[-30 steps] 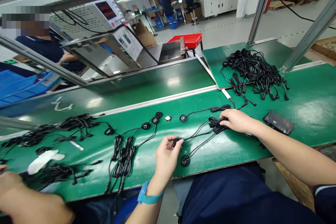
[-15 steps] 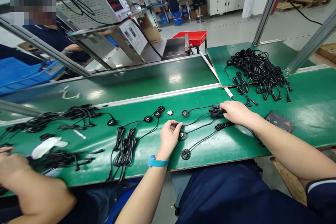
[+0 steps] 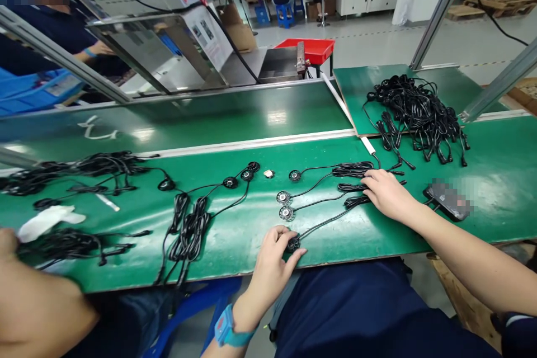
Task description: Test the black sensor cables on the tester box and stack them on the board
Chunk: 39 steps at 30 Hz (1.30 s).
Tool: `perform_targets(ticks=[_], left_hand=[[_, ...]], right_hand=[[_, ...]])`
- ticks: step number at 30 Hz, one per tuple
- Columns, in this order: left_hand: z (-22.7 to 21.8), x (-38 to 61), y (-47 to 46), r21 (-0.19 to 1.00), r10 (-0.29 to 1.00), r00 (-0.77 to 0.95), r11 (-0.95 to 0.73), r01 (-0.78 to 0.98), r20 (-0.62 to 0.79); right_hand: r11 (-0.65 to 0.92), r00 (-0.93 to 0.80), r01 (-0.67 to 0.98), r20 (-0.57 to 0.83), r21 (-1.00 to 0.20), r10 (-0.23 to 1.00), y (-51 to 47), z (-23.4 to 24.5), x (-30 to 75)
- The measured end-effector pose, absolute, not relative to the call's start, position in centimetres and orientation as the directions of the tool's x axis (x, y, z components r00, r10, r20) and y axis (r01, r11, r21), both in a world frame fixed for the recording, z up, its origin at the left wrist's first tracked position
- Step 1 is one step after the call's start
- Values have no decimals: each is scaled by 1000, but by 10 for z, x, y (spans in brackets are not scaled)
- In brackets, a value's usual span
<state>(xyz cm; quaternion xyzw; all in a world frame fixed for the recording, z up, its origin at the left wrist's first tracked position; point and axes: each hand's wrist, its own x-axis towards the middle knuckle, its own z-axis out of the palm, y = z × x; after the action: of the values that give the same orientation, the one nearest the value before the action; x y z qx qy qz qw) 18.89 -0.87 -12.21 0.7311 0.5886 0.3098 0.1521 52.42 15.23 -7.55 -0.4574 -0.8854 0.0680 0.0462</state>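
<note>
Several black cables lie side by side before me, each with a coiled bundle and a round slotted disc at its left end. My left hand [image 3: 274,260] has thumb and fingers closed around the nearest disc [image 3: 293,243], partly covering it. Three other discs, the top one [image 3: 295,175] among them, lie in a column above it. My right hand [image 3: 388,194] is at the right ends of the lower coiled bundles [image 3: 356,201], its fingers bent over them; the thumb is mostly hidden. The uppermost coiled bundle [image 3: 352,169] lies just beyond its fingertips.
A big pile of black cables [image 3: 415,112] sits on a raised board at back right. A dark phone-like device [image 3: 448,201] lies right of my hand. More cable bundles [image 3: 191,235] and a small white piece [image 3: 269,174] lie leftward. A co-worker's arm [image 3: 37,302] reaches in at left.
My left hand has moved down from the middle discs to the nearest one. My right hand has lowered over the bundles, which now lie more spread out. The view has shifted slightly.
</note>
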Motion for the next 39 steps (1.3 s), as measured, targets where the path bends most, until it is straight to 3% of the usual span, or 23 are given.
perform_targets(ticks=[3, 7, 13, 18, 20, 29, 35, 39], left_hand=[[-126, 188, -5, 614, 963, 89, -232, 755, 254], [-123, 185, -3, 657, 969, -44, -131, 742, 242], [-120, 176, 5, 707, 964, -119, -86, 702, 236], [-126, 155, 10, 718, 951, -301, 159, 678, 74], [-130, 149, 13, 688, 934, -349, 203, 697, 79], [-138, 149, 22, 688, 901, -327, 47, 724, 283], [-136, 136, 46, 701, 913, -302, 26, 712, 274], [-133, 125, 96, 658, 886, -302, -5, 753, 352]], right_hand=[[622, -614, 753, 112, -213, 781, 139, -75, 529], [624, -628, 739, 77, -255, 774, 122, -78, 530], [614, -596, 731, 159, -299, 787, 108, -87, 525], [692, -700, 615, 142, -378, 700, 95, -88, 519], [691, -703, 613, 136, -384, 698, 95, -86, 516], [548, -512, 745, 202, -380, 835, 127, -63, 550], [473, -410, 675, 245, -566, 878, 83, -72, 548], [501, -495, 563, 217, -657, 841, 41, -100, 516]])
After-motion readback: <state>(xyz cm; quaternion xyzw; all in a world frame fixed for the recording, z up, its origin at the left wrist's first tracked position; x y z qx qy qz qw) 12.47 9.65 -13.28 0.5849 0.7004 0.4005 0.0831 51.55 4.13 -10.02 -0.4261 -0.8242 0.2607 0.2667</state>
